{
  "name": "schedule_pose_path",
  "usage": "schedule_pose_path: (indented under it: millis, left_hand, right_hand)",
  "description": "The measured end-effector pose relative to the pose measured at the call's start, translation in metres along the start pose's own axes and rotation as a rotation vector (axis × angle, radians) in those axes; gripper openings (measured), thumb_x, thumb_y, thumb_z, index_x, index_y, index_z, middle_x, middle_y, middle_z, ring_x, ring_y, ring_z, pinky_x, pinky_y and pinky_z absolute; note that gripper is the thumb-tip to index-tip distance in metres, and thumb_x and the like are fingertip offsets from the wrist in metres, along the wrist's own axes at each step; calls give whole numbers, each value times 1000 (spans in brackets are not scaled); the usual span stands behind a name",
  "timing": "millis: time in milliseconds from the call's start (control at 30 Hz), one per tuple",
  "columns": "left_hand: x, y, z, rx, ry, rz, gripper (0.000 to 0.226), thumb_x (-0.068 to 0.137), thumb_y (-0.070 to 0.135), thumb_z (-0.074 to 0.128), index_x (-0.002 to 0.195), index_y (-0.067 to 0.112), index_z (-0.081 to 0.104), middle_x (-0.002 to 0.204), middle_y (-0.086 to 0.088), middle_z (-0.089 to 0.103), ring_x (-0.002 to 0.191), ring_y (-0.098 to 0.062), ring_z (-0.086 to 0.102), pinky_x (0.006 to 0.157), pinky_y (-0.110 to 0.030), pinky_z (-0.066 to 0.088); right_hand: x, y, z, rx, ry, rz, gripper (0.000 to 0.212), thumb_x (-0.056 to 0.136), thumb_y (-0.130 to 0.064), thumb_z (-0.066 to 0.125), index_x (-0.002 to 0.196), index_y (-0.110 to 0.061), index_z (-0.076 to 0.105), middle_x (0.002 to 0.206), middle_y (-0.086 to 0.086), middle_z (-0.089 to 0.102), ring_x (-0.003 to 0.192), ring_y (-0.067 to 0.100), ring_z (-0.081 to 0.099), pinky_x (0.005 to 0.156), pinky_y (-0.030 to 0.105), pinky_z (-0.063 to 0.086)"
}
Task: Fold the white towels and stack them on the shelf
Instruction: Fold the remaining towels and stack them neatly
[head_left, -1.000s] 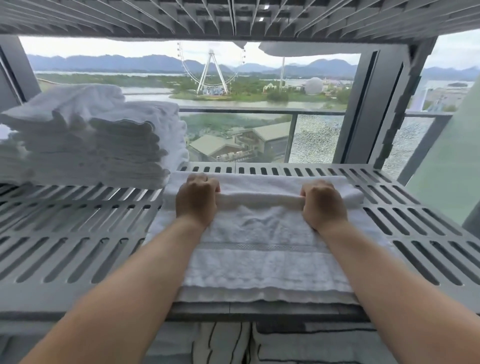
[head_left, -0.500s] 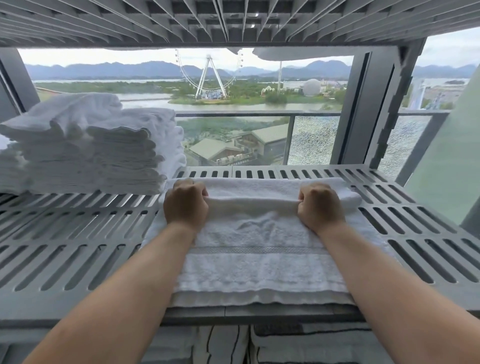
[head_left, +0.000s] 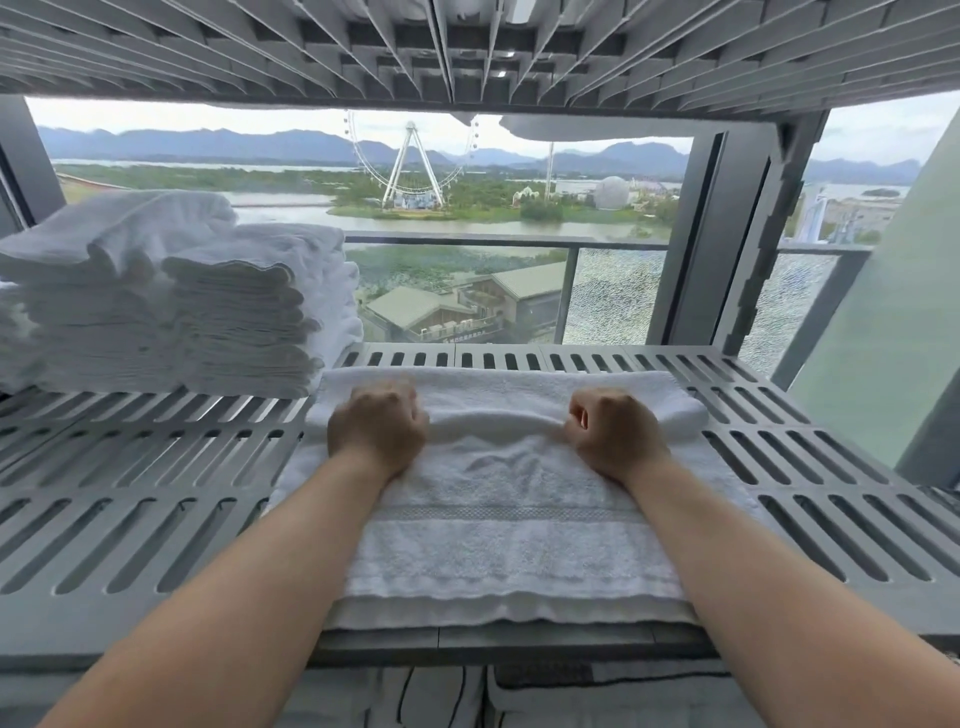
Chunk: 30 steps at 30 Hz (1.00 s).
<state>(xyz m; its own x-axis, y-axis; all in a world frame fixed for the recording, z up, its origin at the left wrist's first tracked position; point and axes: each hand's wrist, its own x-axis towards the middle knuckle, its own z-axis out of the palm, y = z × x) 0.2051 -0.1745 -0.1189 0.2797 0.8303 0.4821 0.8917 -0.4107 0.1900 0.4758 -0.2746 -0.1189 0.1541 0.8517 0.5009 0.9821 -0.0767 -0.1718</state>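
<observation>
We look at a grey slotted shelf (head_left: 130, 519) that fills the width of the view, with the ribbed underside of the upper shelf (head_left: 467, 47) close above it, so headroom over the work is low. Behind the shelf is a window (head_left: 467, 270) with a railing.

On the left rear of the shelf stands a tall stack of folded white towels (head_left: 171, 312). Bare slotted surface lies in front of it, out to the front edge. The stack's near right corner sits just beside the far left corner of the white towel (head_left: 498, 530) we are folding; we cannot tell whether they touch.

This towel lies flat on the middle of the shelf. Its near hem lies at the shelf's front edge, and its far edge stops short of the back edge, leaving a row of slots showing. To its right, open shelf runs to the upright post (head_left: 737, 234).

The towel's longer side seems to run left to right, parallel to the front edge, as does its woven band. A raised fold (head_left: 493, 415) near the far edge runs the same way.

Our left hand (head_left: 376, 428) and right hand (head_left: 615, 434) are both curled tight, each gripping that fold, well apart along its length, with the wrists resting on the towel.
</observation>
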Motion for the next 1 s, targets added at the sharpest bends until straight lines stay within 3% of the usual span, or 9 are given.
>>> schedule_pose_path:
  millis: [100, 233, 433, 533, 600, 700, 833, 900, 1000]
  left_hand:
    - [3, 1, -4, 91, -183, -30, 34, 99, 33, 38, 119, 19, 61, 119, -5, 62, 106, -26, 58, 87, -40, 50]
    - [-23, 23, -24, 99, -107, 36, 29, 96, 20, 44, 113, 21, 67, 115, -4, 65, 103, -26, 61, 84, -40, 53]
    - [-113, 51, -53, -81, -86, 191, 18, 94, 40, 58, 96, 33, 75, 105, 10, 69, 93, -17, 65, 75, -32, 54]
    - [-155, 53, -69, -54, -9, 315, 23, 95, 44, 55, 96, 32, 75, 106, 11, 69, 93, -17, 66, 71, -36, 57]
    - [-182, 49, -73, -49, 12, 380, 29, 96, 47, 51, 106, 30, 72, 113, 10, 69, 100, -16, 66, 70, -37, 58]
    - [-211, 41, -77, -29, -19, 428, 43, 95, 45, 56, 131, 24, 63, 136, 6, 63, 120, -18, 61, 84, -40, 58]
    - [-228, 36, -83, 72, 30, 347, 44, 97, 39, 56, 136, 18, 61, 138, -1, 62, 126, -23, 59, 93, -43, 56]
    - [-233, 35, -87, 107, 65, 307, 40, 98, 37, 56, 132, 18, 63, 131, -4, 67, 120, -28, 64, 91, -44, 56]
    - [-239, 30, -87, 129, 133, 371, 33, 93, 16, 60, 125, 16, 69, 120, -5, 72, 104, -30, 70, 81, -45, 59]
  right_hand:
    - [-1, -2, -9, 5, -90, 14, 19, 94, -30, 60, 78, -20, 60, 71, -4, 62, 68, 16, 60, 59, 22, 44]
    - [-34, -20, -30, 30, -2, -61, 18, 93, -31, 63, 85, -16, 67, 78, 0, 66, 75, 17, 61, 72, 29, 53]
    - [-114, -52, -56, 89, 32, -186, 23, 94, -33, 62, 79, -16, 65, 78, 1, 65, 75, 19, 62, 67, 32, 54]
    - [-147, -49, -67, 86, -10, -194, 22, 93, -37, 61, 90, -16, 67, 90, 3, 66, 87, 22, 62, 75, 37, 56]
    - [-169, -44, -69, 76, -11, -223, 30, 93, -45, 59, 102, -17, 67, 101, 3, 65, 98, 22, 58, 84, 37, 52]
    - [-199, -38, -72, 34, -32, -273, 47, 91, -55, 59, 121, -18, 64, 115, 1, 63, 110, 22, 55, 97, 39, 47]
    - [-220, -30, -76, 107, 15, -279, 43, 91, -25, 62, 133, -18, 62, 130, 0, 64, 122, 22, 55, 106, 40, 44]
    - [-226, -28, -76, 145, 68, -253, 42, 89, -10, 61, 130, -16, 65, 129, 0, 66, 121, 23, 56, 105, 41, 46]
    - [-230, -28, -72, 158, 145, -211, 40, 85, 0, 61, 122, -13, 69, 119, 3, 70, 114, 25, 60, 99, 42, 50]
